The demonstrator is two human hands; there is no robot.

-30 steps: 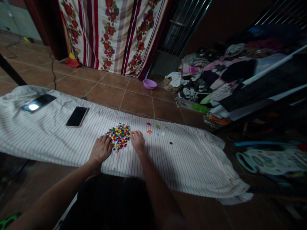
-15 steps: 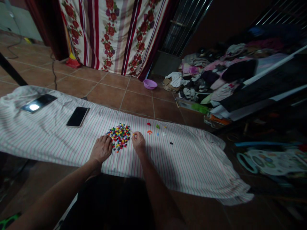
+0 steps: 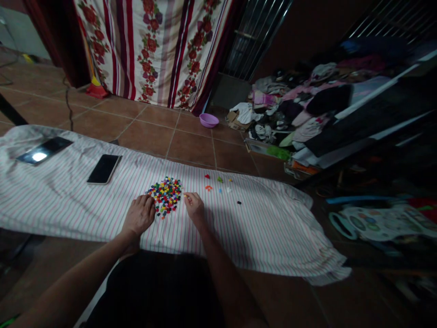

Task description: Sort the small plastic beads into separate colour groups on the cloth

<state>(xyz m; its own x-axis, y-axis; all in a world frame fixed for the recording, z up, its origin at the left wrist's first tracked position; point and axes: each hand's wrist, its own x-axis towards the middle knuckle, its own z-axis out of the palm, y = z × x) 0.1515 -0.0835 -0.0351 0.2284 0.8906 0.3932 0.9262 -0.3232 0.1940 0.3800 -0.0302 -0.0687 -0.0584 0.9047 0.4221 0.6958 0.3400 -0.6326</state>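
A heap of small multicoloured pieces (image 3: pixel 167 193) lies on a striped cloth (image 3: pixel 112 205). My left hand (image 3: pixel 139 214) rests palm down at the heap's left edge, its fingers stretched out against the nearest pieces. Just right of the heap, my right hand (image 3: pixel 194 207) pinches a tiny yellow piece (image 3: pixel 185 196) between thumb and fingertips. Farther right sit small groups sorted by colour: red pieces (image 3: pixel 207 176), green pieces (image 3: pixel 220 179), orange pieces (image 3: pixel 208 188), white pieces (image 3: pixel 229 190), a blue piece (image 3: pixel 220 191), yellow pieces (image 3: pixel 230 180) and a black piece (image 3: pixel 239 202).
A phone (image 3: pixel 104 169) and a shiny dark tablet-like slab (image 3: pixel 44 150) lie on the cloth to the left. Beyond its far edge, a purple basin (image 3: pixel 209 120) stands on the tiled floor. Clothes (image 3: pixel 300 105) are piled at the back right.
The view has shifted slightly, so everything sits a little further left. My right hand stays beside the heap, and the yellow piece is still in its pinch. My left hand stays at the heap's edge.
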